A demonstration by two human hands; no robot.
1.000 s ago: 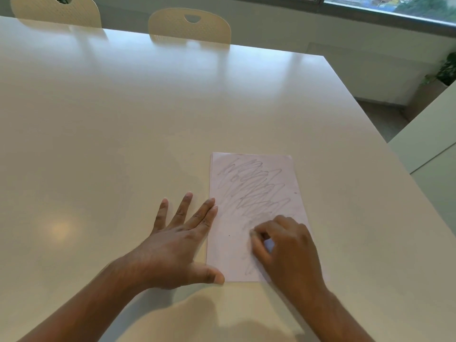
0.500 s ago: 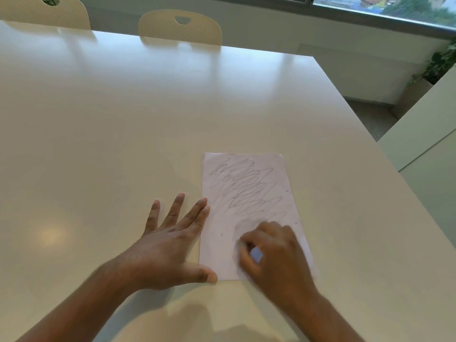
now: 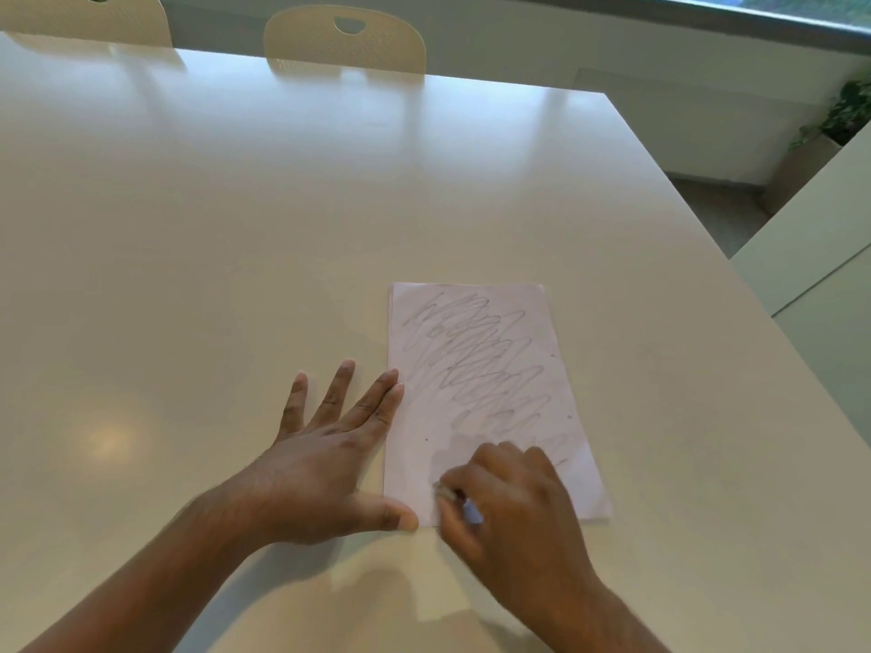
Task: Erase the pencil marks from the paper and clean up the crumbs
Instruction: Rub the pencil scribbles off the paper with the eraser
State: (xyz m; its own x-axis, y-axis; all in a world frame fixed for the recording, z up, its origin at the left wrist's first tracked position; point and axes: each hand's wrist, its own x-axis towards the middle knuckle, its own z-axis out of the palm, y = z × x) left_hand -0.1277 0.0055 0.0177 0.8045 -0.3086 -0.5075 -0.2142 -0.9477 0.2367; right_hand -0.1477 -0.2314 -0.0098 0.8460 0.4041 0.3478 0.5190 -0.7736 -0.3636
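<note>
The right hand [image 3: 513, 506] grips a small pale eraser [image 3: 471, 513] at the white paper sheet's [image 3: 476, 398] near edge; grey pencil scribbles [image 3: 476, 355] lie beyond it. The left hand [image 3: 330, 459], open flat, pins the paper to the cream bench [image 3: 235, 228].

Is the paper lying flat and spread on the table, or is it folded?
Flat and spread: the paper shows all four edges on the table, with no crease.
</note>
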